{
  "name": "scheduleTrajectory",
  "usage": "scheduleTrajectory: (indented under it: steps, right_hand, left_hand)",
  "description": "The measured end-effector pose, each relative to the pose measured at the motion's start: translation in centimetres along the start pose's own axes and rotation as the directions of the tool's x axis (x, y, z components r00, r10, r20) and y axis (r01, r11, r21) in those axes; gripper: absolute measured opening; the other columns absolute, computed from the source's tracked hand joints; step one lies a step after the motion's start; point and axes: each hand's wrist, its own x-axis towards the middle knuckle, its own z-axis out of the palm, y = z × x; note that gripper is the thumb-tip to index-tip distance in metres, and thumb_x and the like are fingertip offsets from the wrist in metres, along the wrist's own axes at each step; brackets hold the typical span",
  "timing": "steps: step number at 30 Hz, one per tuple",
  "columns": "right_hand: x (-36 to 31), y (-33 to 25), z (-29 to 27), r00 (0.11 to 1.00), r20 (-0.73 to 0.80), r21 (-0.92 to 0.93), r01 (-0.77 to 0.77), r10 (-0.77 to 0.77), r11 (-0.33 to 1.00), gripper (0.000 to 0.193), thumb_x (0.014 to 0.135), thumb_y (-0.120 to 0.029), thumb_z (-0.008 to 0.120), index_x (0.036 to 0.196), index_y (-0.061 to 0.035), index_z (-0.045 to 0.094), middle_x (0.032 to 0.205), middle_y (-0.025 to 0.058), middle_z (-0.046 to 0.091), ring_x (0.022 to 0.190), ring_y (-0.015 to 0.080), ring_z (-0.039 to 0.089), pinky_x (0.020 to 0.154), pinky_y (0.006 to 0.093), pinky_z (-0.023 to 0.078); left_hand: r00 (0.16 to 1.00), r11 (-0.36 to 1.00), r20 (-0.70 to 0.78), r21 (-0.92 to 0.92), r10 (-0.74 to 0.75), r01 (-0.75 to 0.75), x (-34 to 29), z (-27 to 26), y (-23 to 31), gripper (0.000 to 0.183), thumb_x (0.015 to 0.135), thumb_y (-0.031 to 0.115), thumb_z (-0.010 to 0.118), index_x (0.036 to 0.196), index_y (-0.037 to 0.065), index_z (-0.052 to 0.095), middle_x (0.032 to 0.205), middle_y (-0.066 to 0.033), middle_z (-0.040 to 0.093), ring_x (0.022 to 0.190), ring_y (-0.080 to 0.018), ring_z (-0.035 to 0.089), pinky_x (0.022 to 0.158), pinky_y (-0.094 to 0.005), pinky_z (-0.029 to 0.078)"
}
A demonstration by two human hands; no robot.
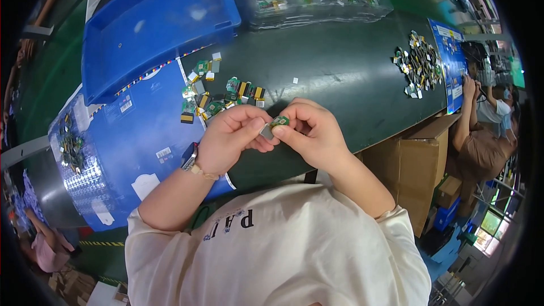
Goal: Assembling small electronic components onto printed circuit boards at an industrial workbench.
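Between my two hands, above the table's near edge, is a small green circuit board (280, 121) with a flat silver-grey piece (267, 131) beside it. My left hand (241, 129) pinches the grey piece between thumb and fingers. With thumb and forefinger my right hand (309, 130) grips the green board. The two pieces touch or are joined; I cannot tell which. Just beyond my left hand lies a loose group of similar small boards (214, 106), some with grey, black and gold-coloured parts.
A blue tray (161, 28) stands at the far left on a blue sheet (153, 119). Clear plastic trays (317, 0) with boards are stacked at the back. A pile of small parts (419, 65) lies on the right. Cardboard boxes (416, 164) stand right of the table; people work on both sides.
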Motion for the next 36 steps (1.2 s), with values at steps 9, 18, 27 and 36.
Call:
scheduleTrajectory:
  steps: [9,18,27,36]
  right_hand:
    - [-0.2,0.3,-0.1,1.000,-0.003,-0.050,0.025,-0.025,0.998,0.008,0.083,-0.005,0.069,0.082,-0.0016,0.062,0.079,-0.0007,0.051,0.064,0.0025,0.045,0.056,0.0181,0.037]
    - [-0.5,0.6,-0.1,0.996,-0.074,-0.109,0.036,-0.044,0.993,0.011,0.080,-0.005,0.071,0.078,-0.0018,0.061,0.075,-0.0021,0.049,0.063,0.0031,0.042,0.055,0.0191,0.035]
    - [-0.6,0.3,0.2,0.995,-0.096,-0.152,0.001,-0.016,0.988,0.014,0.078,-0.008,0.073,0.078,-0.0025,0.061,0.074,-0.0025,0.048,0.062,0.0041,0.040,0.055,0.0200,0.034]
    - [-0.4,1.3,0.0,0.997,-0.072,-0.105,0.033,-0.041,0.994,0.014,0.077,-0.010,0.074,0.084,-0.0038,0.063,0.076,-0.0012,0.051,0.063,0.0064,0.043,0.057,0.0212,0.037]
  left_hand:
    - [0.999,0.999,-0.035,0.049,0.005,-0.004,0.0,0.3,-0.1,0.021,0.096,0.016,0.052,0.106,-0.001,0.060,0.086,-0.0121,0.068,0.073,-0.0143,0.067,0.067,-0.0245,0.055]
    - [0.999,0.996,-0.031,0.081,0.029,-0.026,0.1,0.5,-0.5,0.020,0.097,0.014,0.052,0.107,-0.001,0.059,0.087,-0.0110,0.068,0.073,-0.0141,0.067,0.066,-0.0242,0.055]
    - [0.999,0.997,-0.030,0.075,0.023,-0.020,0.0,0.3,-0.9,0.019,0.097,0.014,0.051,0.108,0.000,0.057,0.090,-0.0102,0.067,0.076,-0.0148,0.067,0.067,-0.0251,0.055]
    - [0.998,0.987,0.023,0.147,0.058,-0.061,-0.3,-0.1,-0.5,0.020,0.095,0.011,0.052,0.112,-0.001,0.056,0.095,-0.0108,0.066,0.078,-0.0173,0.068,0.070,-0.0266,0.056]
